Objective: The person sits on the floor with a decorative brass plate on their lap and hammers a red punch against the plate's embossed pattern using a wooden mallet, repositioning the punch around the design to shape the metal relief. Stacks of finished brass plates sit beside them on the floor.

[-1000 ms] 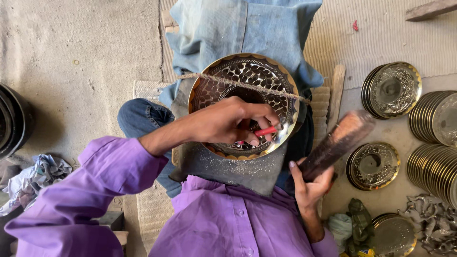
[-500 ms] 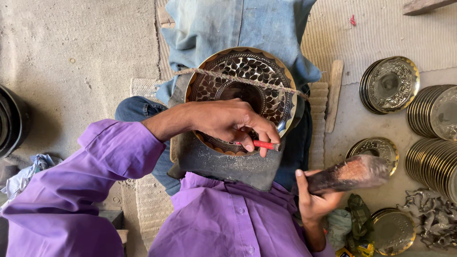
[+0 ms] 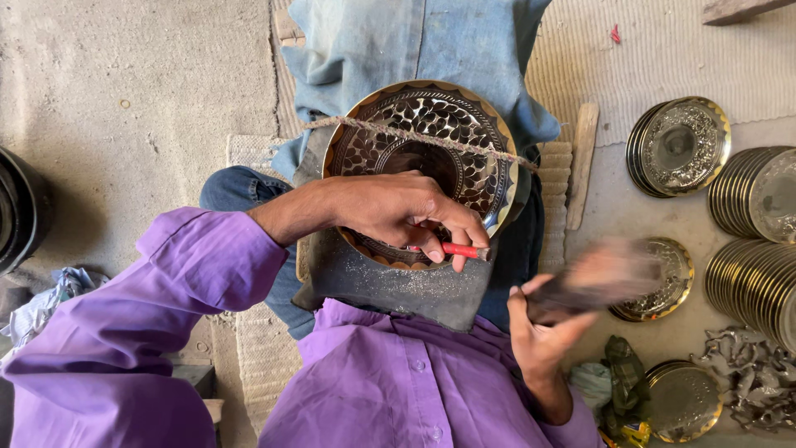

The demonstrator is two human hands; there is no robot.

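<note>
A round engraved brass plate (image 3: pixel 464 124) rests on my lap over a dark metal block (image 3: pixel 398 286), with a twine cord (image 3: pixel 390 131) stretched across it. My left hand (image 3: pixel 398 207) lies over the plate's near rim and grips a red-handled chisel (image 3: pixel 460 250) whose tip points right at the rim. My right hand (image 3: pixel 543 332) is at the lower right, shut on a dark wooden mallet (image 3: pixel 601 278) that is blurred from motion and lies off to the right of the chisel.
Stacks of finished engraved plates (image 3: pixel 678 148) and plain discs (image 3: pixel 759 278) stand on the floor at right. A wooden stick (image 3: pixel 583 162) lies beside my leg. Metal scraps (image 3: pixel 746 398) and a rag (image 3: pixel 622 377) sit at lower right; a dark drum (image 3: pixel 16 211) at left.
The mallet has swung from steeply raised to nearly level and then a little lower, closer to the chisel. The left hand and chisel stay in place on the plate rim.
</note>
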